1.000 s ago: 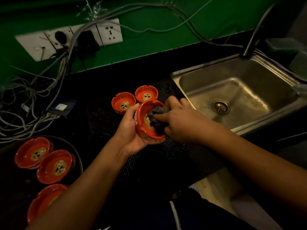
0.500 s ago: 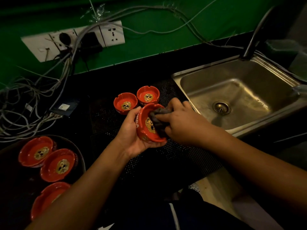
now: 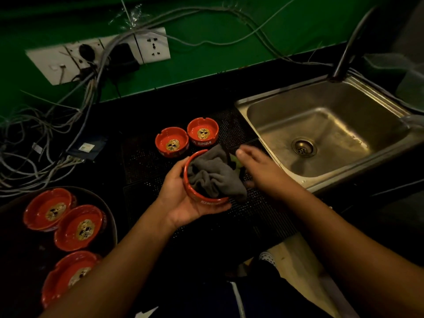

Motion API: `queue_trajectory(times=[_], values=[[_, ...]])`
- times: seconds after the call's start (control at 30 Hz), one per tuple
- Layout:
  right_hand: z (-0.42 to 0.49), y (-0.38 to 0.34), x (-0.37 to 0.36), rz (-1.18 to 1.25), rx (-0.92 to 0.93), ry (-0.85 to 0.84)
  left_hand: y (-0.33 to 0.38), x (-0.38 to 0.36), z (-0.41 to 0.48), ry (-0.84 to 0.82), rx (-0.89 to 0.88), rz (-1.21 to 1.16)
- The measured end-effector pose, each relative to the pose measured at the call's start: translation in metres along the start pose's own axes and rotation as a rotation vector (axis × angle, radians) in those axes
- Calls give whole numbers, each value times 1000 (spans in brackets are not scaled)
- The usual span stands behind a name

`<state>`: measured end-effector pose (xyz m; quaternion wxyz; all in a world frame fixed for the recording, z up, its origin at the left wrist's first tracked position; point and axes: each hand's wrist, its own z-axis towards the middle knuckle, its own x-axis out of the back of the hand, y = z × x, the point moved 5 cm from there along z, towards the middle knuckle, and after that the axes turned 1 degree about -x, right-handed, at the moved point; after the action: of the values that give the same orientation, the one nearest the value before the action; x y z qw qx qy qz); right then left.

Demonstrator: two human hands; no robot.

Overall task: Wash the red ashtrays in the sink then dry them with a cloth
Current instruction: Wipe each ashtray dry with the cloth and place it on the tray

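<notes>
A person stands at a dark surface, both bare forearms reaching in from the near edge. Six red ashtrays are in sight. Nearest, at the left, three of them sit in a row on a round dark tray, each a glossy, shallow, notched bowl with a gold emblem at its centre. In the middle, the left hand cups a fourth red ashtray from below, fingers curled around its wall, tilted slightly and held just above a black perforated mat. A crumpled grey cloth fills this ashtray's bowl and spills over its right rim. The right hand hovers just right of the cloth, fingers spread and loose, blurred; whether it touches the cloth cannot be told. Just beyond, two more ashtrays stand side by side on the mat, white lettering on the wall of the right one. To the right lies one square steel sink with a round drain, its basin dull and scuffed. Farthest, a green wall carries a white socket panel and a tangle of pale cables.
</notes>
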<state>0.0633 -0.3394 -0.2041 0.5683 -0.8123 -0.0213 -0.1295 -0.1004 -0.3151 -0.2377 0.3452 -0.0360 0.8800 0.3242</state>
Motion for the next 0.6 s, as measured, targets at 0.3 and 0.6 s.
queue_trajectory(times=[0.3, 0.6], values=[[-21, 33, -41, 930, -362, -384, 13, -8, 9, 304, -134, 410], [-30, 36, -44, 1302, -327, -636, 39, -35, 2, 329, -515, 867]])
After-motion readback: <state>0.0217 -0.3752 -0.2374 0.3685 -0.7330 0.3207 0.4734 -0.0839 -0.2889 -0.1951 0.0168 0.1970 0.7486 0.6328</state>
